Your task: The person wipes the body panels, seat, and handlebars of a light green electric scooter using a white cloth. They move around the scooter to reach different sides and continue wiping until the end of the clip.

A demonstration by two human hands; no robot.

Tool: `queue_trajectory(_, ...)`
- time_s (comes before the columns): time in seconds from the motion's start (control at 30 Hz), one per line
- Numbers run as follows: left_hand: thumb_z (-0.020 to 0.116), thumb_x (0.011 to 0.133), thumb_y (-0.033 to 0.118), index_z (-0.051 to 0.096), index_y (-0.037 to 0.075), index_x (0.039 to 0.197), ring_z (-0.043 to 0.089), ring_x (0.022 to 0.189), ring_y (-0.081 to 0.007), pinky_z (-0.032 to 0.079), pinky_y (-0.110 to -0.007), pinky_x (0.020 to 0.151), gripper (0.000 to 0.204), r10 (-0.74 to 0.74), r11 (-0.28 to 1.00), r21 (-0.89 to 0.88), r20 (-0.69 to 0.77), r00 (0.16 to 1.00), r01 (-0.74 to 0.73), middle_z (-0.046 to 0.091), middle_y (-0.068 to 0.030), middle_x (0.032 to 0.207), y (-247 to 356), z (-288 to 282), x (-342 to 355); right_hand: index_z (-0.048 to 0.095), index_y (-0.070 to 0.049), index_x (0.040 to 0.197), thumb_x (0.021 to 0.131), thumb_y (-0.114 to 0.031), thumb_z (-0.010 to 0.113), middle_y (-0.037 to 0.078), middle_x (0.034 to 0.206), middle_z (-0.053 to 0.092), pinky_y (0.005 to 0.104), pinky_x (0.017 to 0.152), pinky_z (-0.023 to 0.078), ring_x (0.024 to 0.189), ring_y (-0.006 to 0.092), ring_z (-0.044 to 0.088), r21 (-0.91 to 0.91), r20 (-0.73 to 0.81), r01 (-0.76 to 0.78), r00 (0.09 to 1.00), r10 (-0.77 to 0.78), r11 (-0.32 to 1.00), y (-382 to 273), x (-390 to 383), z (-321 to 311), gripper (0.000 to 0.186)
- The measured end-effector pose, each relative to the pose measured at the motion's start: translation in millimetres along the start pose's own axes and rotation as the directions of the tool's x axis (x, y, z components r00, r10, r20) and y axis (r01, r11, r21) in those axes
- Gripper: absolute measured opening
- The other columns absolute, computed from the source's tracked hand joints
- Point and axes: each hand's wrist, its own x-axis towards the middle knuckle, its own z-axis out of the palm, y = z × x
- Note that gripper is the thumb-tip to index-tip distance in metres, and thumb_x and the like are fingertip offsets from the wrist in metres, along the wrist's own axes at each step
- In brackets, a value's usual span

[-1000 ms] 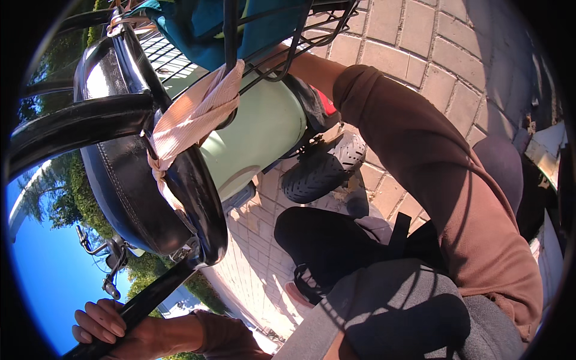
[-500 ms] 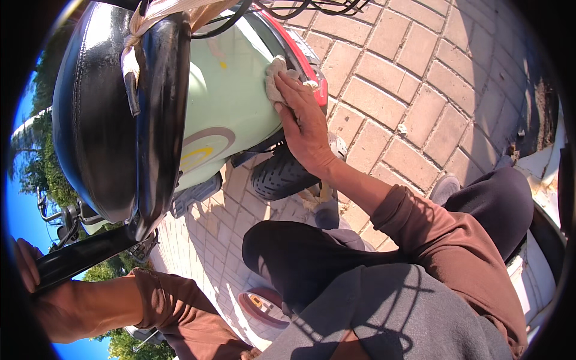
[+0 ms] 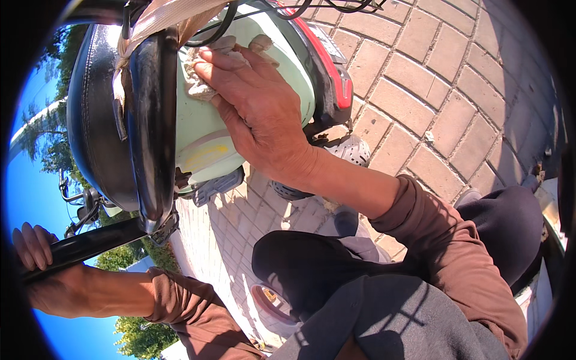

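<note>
Pressing a pale rag (image 3: 207, 72) flat against the scooter's light green side panel (image 3: 204, 141), the right hand (image 3: 255, 108) lies spread over the cloth, fingers (image 3: 225, 60) extended toward the black seat (image 3: 114, 120); rag edges show above and left of the fingers. Just right of the hand runs the red tail light (image 3: 327, 63). Well apart, at lower left, the left hand (image 3: 36, 264) is curled around a black bar (image 3: 90, 243). Brick paving (image 3: 420, 90) lies beneath.

Seat (image 3: 114, 114) crowds panel (image 3: 210, 138); paving (image 3: 420, 90) side open.
</note>
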Motion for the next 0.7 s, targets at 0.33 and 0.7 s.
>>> queue_trajectory(0.33,0.051,0.101,0.017,0.043,0.006,0.081,0.038,0.056,-0.0123,0.036,-0.023,0.049,0.023,0.000,1.000,0.015,-0.007,1.000,0.000,0.037,-0.0043,0.070,-1.1,14.5,-1.8,0.066,-0.004,0.133,0.106,-0.016,0.052,0.007,0.116,0.069,0.0269,0.093,0.050,0.102,0.0138,0.065,0.168,0.300,-0.484,0.855,0.423,0.859,138.9,42.2,-5.8,0.033)
queue_trajectory(0.7,0.060,0.102,0.035,0.048,0.006,0.067,0.039,0.057,-0.0123,0.033,-0.021,0.052,0.047,0.006,0.994,0.111,-0.110,0.994,0.006,0.046,-0.0064,0.067,-2.7,19.4,-6.0,0.073,-0.009,0.123,0.096,-0.015,0.059,0.009,0.126,0.072,0.0387,0.103,0.049,0.115,0.0317,0.066,0.331,0.024,-0.071,0.997,0.067,0.941,48.7,35.2,16.8,0.031)
